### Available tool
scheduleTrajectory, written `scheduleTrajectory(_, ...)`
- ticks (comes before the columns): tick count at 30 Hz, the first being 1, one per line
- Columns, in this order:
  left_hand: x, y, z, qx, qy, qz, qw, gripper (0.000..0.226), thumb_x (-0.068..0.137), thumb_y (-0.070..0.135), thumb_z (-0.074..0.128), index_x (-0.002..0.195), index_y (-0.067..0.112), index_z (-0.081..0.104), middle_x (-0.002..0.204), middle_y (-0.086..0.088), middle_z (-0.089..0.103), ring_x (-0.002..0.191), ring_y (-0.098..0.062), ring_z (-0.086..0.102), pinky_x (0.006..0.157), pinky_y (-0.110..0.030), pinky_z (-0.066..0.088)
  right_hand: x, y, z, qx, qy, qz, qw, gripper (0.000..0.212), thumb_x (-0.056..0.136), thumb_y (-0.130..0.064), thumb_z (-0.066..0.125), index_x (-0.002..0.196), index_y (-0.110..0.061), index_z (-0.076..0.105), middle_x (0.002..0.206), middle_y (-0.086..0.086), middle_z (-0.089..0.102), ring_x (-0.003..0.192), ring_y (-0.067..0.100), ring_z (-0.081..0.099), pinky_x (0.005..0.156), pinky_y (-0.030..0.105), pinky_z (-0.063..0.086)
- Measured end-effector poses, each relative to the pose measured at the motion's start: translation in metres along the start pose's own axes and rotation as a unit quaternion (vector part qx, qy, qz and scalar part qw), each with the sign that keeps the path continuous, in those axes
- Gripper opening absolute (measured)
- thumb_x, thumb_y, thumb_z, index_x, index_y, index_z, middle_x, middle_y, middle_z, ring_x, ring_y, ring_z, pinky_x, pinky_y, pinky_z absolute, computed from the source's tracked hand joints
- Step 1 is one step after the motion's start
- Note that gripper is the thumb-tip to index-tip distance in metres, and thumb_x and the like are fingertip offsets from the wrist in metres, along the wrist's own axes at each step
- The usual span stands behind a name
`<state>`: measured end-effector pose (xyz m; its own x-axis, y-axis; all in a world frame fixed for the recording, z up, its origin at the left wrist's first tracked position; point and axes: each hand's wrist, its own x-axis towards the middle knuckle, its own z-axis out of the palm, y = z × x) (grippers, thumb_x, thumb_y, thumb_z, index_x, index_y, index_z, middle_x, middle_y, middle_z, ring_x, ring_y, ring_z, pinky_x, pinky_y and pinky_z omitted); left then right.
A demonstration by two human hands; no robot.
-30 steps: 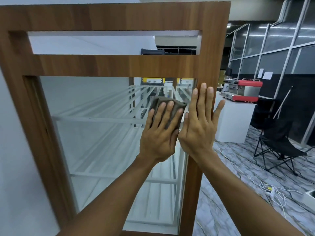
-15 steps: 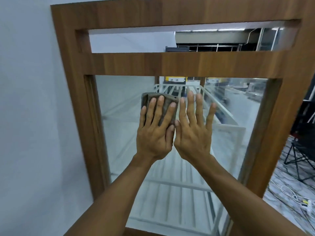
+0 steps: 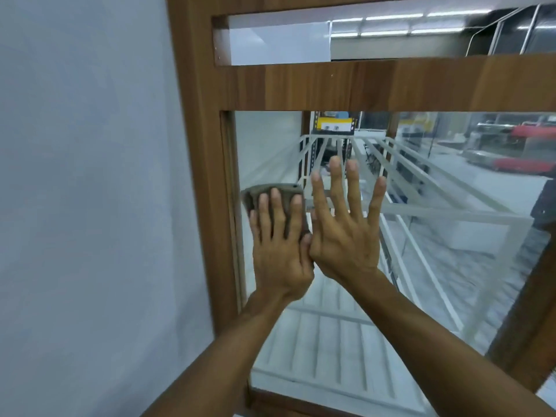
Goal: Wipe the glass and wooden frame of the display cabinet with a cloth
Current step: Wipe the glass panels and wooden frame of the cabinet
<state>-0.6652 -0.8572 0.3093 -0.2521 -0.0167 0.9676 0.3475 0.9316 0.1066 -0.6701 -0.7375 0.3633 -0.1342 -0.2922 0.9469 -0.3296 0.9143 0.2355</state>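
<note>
A display cabinet with a brown wooden frame (image 3: 376,84) and a large glass pane (image 3: 436,251) fills the view. My left hand (image 3: 278,245) lies flat on a folded grey-brown cloth (image 3: 281,195), pressing it against the glass close to the left upright of the frame. My right hand (image 3: 346,227) rests beside it, palm flat on the glass, fingers spread, holding nothing. The thumbs of both hands touch. Most of the cloth is hidden under my left fingers.
A pale grey wall (image 3: 90,206) runs along the left of the cabinet. White metal shelf racks (image 3: 421,212) show through the glass. A narrow upper opening (image 3: 279,43) sits above the frame's crossbar. The frame's right upright (image 3: 529,311) stands at the right edge.
Both hands and the cloth have slid left across the glass, from the right upright to the left upright. The view has shifted left with them.
</note>
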Motion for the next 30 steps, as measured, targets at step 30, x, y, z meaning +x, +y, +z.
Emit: scheduleTrajectory(30,0.021,0.11,0.037,-0.009,-0.002,0.115,0.993,0.056,0.108,0.031,0.038,0.16,0.014,0.029,0.167,-0.015,0.019,0.159,-0.031,0.009,0.129,-0.053,0.01,-0.053,0.131,-0.039,-0.042,-0.006,0.033,0.999,0.06,0.107,-0.036,0.042,0.161,-0.023,0.018,0.167,0.014,0.009,0.156,0.03,0.006,0.125,0.059,-0.004)
